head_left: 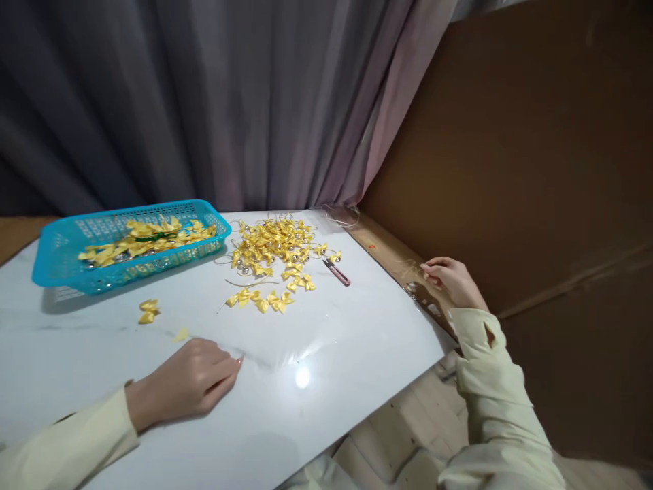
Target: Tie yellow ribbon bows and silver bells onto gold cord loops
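Note:
My left hand (pixel 188 378) rests closed on the white table, thumb and fingertips pressed together; whatever they might hold is too small to make out. Close by it lie a small yellow ribbon scrap (pixel 181 335) and a single yellow ribbon bow (pixel 149 312). Out past the table's right edge, my right hand (pixel 456 279) is pinched on thin pale cord (pixel 408 265). Between the hands is a heap of yellow bows (pixel 275 239) with small silvery bells and cord loops. A short row of bows (pixel 262 301) lies in front of it.
A blue plastic basket (pixel 43 262) with more yellow bows and a green item stands at the left. Thread snips (pixel 337 272) lie right of the heap. A grey curtain (pixel 245 102) hangs behind the table (pixel 316 422); a brown cardboard panel (pixel 535 150) rises at the right.

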{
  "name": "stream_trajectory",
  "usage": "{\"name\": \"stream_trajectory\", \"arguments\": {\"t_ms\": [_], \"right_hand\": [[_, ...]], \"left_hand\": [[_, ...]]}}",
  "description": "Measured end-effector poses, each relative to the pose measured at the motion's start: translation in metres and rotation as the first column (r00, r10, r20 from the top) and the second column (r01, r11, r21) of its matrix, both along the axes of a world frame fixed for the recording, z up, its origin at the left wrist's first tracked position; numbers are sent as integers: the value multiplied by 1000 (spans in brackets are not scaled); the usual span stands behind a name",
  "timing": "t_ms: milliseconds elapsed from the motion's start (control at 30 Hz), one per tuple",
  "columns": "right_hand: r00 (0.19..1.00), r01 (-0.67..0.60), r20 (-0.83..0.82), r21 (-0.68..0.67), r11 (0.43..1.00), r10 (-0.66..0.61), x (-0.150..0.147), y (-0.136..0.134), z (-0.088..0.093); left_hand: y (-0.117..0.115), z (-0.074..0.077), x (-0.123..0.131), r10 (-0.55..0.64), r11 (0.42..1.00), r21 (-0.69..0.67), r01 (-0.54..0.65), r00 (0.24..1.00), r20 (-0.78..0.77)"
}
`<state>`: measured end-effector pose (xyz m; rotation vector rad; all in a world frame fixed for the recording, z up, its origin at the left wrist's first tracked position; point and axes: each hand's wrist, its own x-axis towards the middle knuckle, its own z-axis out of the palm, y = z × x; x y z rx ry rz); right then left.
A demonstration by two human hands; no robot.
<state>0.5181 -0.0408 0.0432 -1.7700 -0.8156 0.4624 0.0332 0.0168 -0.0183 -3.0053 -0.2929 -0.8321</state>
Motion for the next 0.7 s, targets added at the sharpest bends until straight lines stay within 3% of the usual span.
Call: {"name": "stream_trajectory", "arguments": {"t_ms": [267, 700], "right_hand": [[985, 98, 144, 2, 995, -97, 18, 8, -28], [889, 166, 442, -69, 984, -119, 34, 12, -42]], "left_hand": [[-1, 2, 0, 10, 1000, 15, -10, 999, -43], [0, 1, 0, 7, 1000, -10, -8, 999, -52]]}}
